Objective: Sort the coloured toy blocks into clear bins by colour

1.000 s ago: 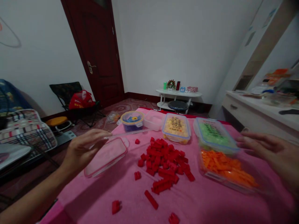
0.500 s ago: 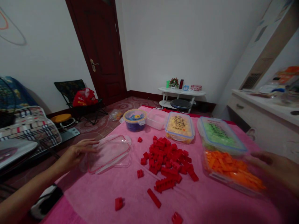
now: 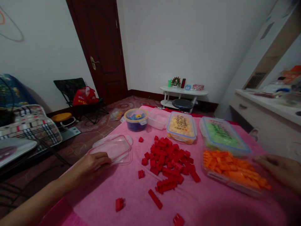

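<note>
My left hand (image 3: 98,161) rests at the near edge of a clear plastic lid (image 3: 115,147) with a red seal, fingers bent together on its rim; the thumb is hidden. The lid lies on the pink cloth, overlapping another clear flat piece. At the far right, my right hand (image 3: 279,169) holds the side of a clear container of orange toy bricks (image 3: 235,171), thumb and forefinger at its edge. Between the hands lies a loose heap of red toy bricks (image 3: 169,160), with several single red bricks (image 3: 155,199) scattered around it.
Behind the heap stand a round blue tub (image 3: 136,124) with a yellow-rimmed lid, a clear open box (image 3: 158,119) and a lidded box of yellow pieces (image 3: 181,127). A lidded box of green pieces (image 3: 222,135) touches the orange bricks' container. A white counter (image 3: 265,106) runs along the right.
My left hand has moved right and nearer, from over the lid's left side to its near edge, fingers now bent. My right hand stays at the orange bricks' container.
</note>
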`<state>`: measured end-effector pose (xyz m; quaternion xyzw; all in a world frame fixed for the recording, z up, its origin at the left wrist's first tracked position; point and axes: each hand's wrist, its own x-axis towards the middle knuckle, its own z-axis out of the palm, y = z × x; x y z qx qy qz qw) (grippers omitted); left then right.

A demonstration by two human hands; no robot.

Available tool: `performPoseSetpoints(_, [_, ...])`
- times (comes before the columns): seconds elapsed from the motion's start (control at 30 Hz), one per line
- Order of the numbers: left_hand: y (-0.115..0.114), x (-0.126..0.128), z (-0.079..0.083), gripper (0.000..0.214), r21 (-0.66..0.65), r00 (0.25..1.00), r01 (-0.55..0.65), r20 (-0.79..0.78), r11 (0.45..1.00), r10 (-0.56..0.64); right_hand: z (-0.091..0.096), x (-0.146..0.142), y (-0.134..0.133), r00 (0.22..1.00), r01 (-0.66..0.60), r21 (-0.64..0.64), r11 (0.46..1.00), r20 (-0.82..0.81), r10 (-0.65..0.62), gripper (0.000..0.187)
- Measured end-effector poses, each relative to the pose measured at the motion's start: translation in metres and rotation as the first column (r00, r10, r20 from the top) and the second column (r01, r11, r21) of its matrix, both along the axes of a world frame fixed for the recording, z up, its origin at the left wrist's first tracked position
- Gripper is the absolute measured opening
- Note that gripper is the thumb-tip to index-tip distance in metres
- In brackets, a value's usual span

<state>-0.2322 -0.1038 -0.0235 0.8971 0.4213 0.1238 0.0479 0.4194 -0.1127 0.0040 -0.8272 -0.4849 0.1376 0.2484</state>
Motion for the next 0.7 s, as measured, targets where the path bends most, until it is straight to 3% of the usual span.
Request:
performPoseSetpoints(0.13, [0.0, 0.003, 0.0, 0.023, 0.082, 0.994, -0.106, 0.018, 0.991, 0.105, 0.015, -0.019, 0.0, 0.993, 0.058, 0.092, 0.994, -0.104, -0.048, 0.03])
performPoseSetpoints(0.3, [0.002, 0.008, 0.003, 0.027, 0.084, 0.984, -0.175, -0.014, 0.981, 0.177, 0.034, -0.046, 0.0, 0.978, 0.147, 0.244, 0.958, -0.182, -0.104, 0.009])
performPoseSetpoints(0.4, [0.012, 0.005, 0.004, 0.032, 0.161, 0.964, -0.267, 0.049, 0.95, 0.262, 0.053, -0.078, -0.001, 0.944, 0.269, 0.289, 0.919, -0.267, -0.193, 0.006])
performPoseSetpoints(0.47, [0.024, 0.001, 0.001, 0.047, 0.176, 0.953, -0.302, 0.082, 0.937, 0.292, 0.063, -0.104, -0.002, 0.919, 0.333, 0.306, 0.892, -0.317, -0.234, 0.009])
performPoseSetpoints(0.53, [0.036, -0.002, -0.004, 0.072, 0.108, 0.962, -0.272, 0.03, 0.956, 0.271, 0.066, -0.128, -0.002, 0.935, 0.271, 0.378, 0.885, -0.321, -0.15, 0.004])
performPoseSetpoints(0.6, [0.045, -0.002, -0.011, 0.088, 0.024, 0.973, -0.219, -0.071, 0.975, 0.22, 0.06, -0.149, -0.001, 0.956, 0.187, 0.468, 0.864, -0.289, -0.05, 0.011])
performPoseSetpoints(0.7, [0.046, 0.002, -0.018, 0.087, -0.007, 0.971, -0.186, -0.152, 0.982, 0.183, 0.042, -0.172, 0.004, 0.969, 0.114, 0.581, 0.806, -0.245, 0.039, 0.025])
